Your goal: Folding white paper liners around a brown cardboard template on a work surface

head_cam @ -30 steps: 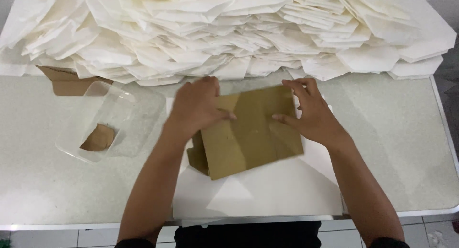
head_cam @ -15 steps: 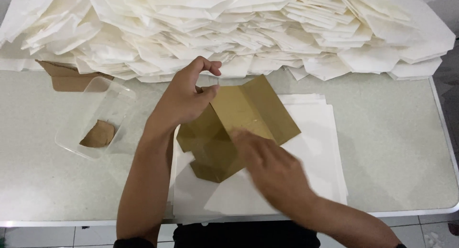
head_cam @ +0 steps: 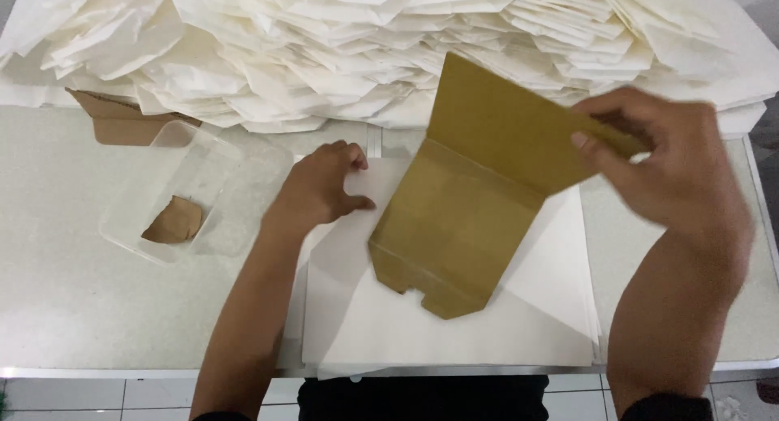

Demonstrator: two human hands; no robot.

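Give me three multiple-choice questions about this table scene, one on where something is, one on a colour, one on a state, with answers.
1. Where is the clear plastic container?
A. On the table left of the left hand
B. On top of the paper heap
C. Under the right hand

2. What colour is the folded cardboard piece?
A. Blue
B. Golden brown
C. Black

3. How is the cardboard piece held?
A. Lying flat, untouched
B. Its upper flap lifted in the right hand
C. Rolled into a tube

Answers: 1 A, it sits left of the left hand, which presses on the white paper sheets. 2 B, both panels look golden brown. 3 B, the right hand pinches the raised flap while the lower end rests on the sheets.
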